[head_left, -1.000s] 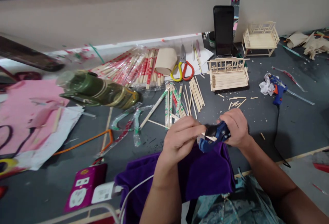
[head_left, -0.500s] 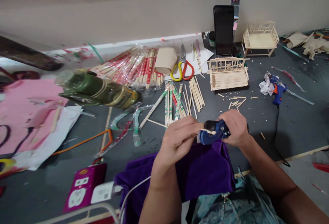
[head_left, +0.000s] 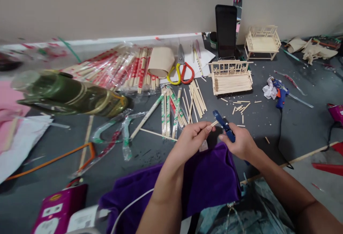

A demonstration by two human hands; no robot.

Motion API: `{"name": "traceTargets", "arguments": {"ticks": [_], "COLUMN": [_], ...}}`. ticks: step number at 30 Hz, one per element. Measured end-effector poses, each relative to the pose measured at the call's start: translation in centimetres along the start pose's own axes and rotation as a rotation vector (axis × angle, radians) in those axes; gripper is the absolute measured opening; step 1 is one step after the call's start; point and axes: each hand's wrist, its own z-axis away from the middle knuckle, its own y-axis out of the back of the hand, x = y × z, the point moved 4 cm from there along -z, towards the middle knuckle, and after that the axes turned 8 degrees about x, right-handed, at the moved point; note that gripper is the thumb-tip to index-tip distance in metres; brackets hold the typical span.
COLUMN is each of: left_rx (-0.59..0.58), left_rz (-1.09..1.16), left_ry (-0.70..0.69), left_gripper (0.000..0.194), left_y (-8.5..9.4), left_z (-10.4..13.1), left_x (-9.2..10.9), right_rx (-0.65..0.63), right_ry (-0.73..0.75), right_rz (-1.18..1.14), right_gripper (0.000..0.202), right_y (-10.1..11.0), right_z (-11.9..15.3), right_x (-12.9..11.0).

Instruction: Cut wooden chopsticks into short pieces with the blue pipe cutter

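My left hand (head_left: 195, 136) pinches a short pale wooden stick (head_left: 214, 123), its end at the jaws of a blue cutting tool (head_left: 225, 126). The tool's handles are in my right hand (head_left: 240, 141), its fingers wrapped round them. Beyond both hands lie small cut stick pieces (head_left: 242, 108) and a little wooden bench (head_left: 232, 83) with a railed back. Loose sticks (head_left: 198, 100) and green-printed wrapped chopsticks (head_left: 167, 114) are left of the bench. Beneath my wrists spreads a purple cloth (head_left: 211, 180).
Scissors (head_left: 181, 62), a black phone (head_left: 226, 30) and a second wooden bench (head_left: 263, 44) stand or lie farther back. At right is a blue glue gun (head_left: 281, 98) with a cord. A green bottle (head_left: 77, 94) and a magenta power strip (head_left: 61, 205) are at left.
The view has shifted right. The blue tool has turned, its jaws now pointing up and away, and more of the stick shows. Two more small pieces lie near the cut bits.
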Motion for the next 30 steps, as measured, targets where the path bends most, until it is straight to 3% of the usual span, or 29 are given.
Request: {"name": "traceTargets", "arguments": {"ticks": [8,17,23,30], "left_rx": [-0.043,-0.151,-0.184,-0.193], "left_rz": [0.104,0.106,0.074,0.113], "left_ry": [0.175,0.155,0.164,0.105], "left_gripper": [0.035,0.033,0.038,0.033], "left_y": [-0.3,-1.4,-1.6,-0.8], "left_z": [-1.6,-2.6,-2.4,-1.4], "left_x": [-2.9,-1.5,-2.4,-1.7], "right_rx": [-0.118,-0.034,-0.074,0.004], "right_ry": [-0.09,-0.163,-0.324,-0.288], "right_rz": [0.046,0.009,0.024,0.026], "right_gripper": [0.022,0.011,0.013,0.009], "right_y": [-0.8,0.2,0.1,0.5], "right_z": [-1.5,-0.5,0.0,1.1], "right_x": [0.4,1.6,1.2,0.1]}}
